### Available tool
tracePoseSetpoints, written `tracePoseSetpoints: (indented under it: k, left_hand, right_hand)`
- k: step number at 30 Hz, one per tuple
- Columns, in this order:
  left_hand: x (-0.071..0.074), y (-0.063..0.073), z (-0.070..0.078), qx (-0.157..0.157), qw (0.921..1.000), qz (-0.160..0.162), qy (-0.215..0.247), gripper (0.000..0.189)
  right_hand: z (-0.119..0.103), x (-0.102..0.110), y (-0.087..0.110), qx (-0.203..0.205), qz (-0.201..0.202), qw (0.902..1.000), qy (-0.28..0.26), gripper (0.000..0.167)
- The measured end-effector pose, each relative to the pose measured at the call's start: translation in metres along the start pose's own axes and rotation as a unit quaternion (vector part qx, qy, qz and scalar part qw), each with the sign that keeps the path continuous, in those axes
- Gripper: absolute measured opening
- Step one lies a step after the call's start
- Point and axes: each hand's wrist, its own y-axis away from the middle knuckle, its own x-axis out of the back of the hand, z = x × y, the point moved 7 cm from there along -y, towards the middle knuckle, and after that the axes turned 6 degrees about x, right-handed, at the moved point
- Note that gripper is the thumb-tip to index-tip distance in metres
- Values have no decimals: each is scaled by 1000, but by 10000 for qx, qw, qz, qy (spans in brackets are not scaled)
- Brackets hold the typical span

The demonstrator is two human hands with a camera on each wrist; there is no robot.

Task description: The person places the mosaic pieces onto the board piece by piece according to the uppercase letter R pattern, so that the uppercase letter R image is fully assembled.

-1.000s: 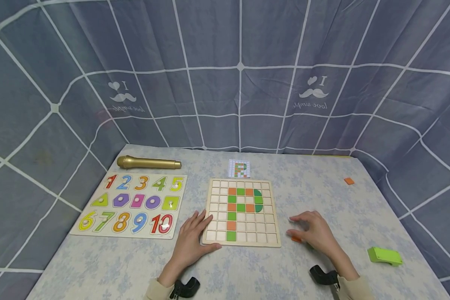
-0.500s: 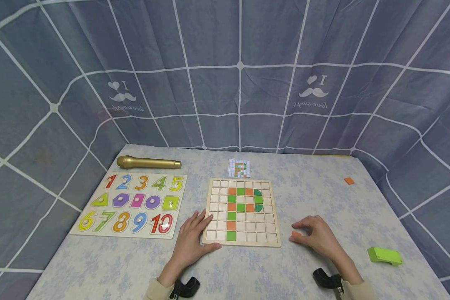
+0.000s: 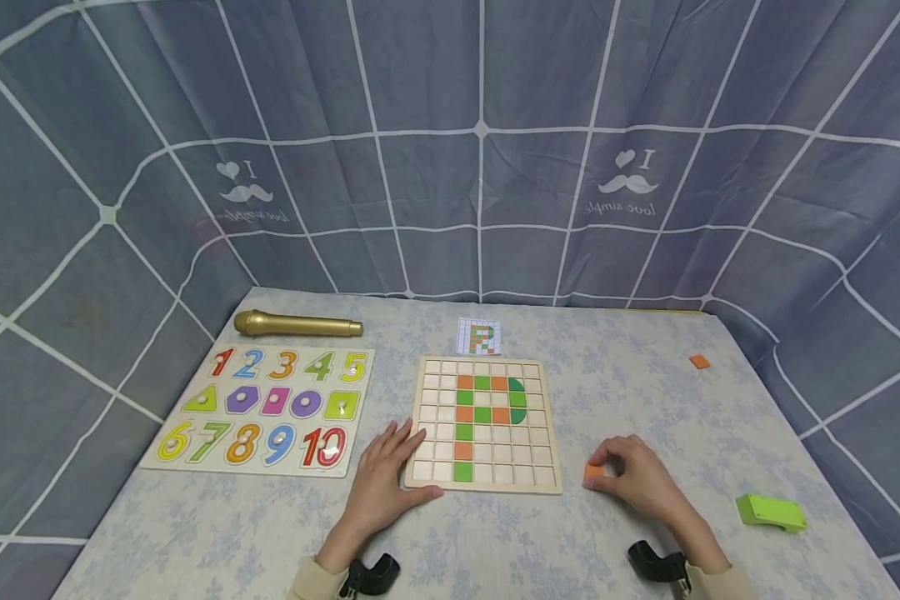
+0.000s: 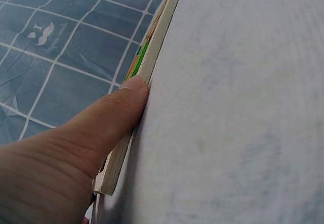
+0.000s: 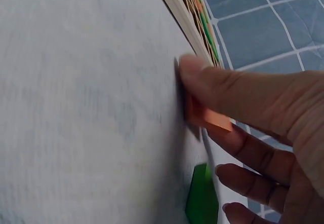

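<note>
A wooden grid board (image 3: 521,454) lies in the middle of the table in the head view, with orange and green tiles forming a P-like shape. My left hand (image 3: 378,483) rests against its lower left corner. The fingers lie along the left side, and in the left wrist view the thumb (image 4: 114,107) presses the front edge. To the right of the board, my right hand (image 3: 641,479) pinches a square orange tile (image 3: 593,472) between thumb and index finger. The right wrist view shows this orange tile (image 5: 210,118) tilted up, low over the tabletop.
A pattern card (image 3: 479,337) lies behind the board. On the left are a number-and-shape puzzle board (image 3: 362,367) and a gold microphone (image 3: 297,324). Another orange tile (image 3: 699,362) sits far right, and a green block (image 3: 771,512) stands beyond my right hand.
My right thumb and index finger have closed on the orange tile, which was under the thumb. The hand has shifted slightly right and toward me. My left hand has stayed put.
</note>
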Motion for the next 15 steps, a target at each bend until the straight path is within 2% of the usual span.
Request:
tracePoseSetpoints:
  k: [7, 11, 15]
  left_hand:
    - [1, 1, -2, 41, 10000, 21, 3, 86]
    - [0, 0, -2, 61, 10000, -23, -3, 86]
    - [-1, 0, -2, 76, 9999, -63, -47, 86]
  right_hand:
    - [-7, -6, -5, -91, -301, 9994, -153, 26]
    - [-14, -8, -12, -26, -235, 9994, -266, 26]
    - [-27, -15, -25, 212, -122, 9984, -506, 26]
